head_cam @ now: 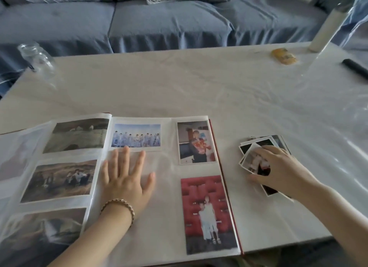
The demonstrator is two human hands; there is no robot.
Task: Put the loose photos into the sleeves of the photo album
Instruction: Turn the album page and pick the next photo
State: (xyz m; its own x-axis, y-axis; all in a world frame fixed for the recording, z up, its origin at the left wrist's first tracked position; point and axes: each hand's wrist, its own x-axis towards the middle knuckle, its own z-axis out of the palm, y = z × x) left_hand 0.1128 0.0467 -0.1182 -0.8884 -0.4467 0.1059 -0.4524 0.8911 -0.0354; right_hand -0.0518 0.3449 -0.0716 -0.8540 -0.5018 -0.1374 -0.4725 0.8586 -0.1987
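Observation:
The photo album (165, 217) lies open at the table's near edge, with photos in sleeves on both pages. My left hand (125, 179) rests flat, fingers spread, on an empty sleeve of the right page, just below a group photo (136, 135). To the right of the album sits a fanned pile of loose photos (258, 147). My right hand (278, 171) lies on that pile, fingers curled over the top photo (253, 159) with the thumb at its near edge.
A white table (199, 87) under a crinkled clear plastic sheet holds a glass jar (37, 57) at far left, a yellow packet (283, 56), a white roll (326, 29) and a black object (356, 68) at far right. A blue sofa (159, 17) stands behind.

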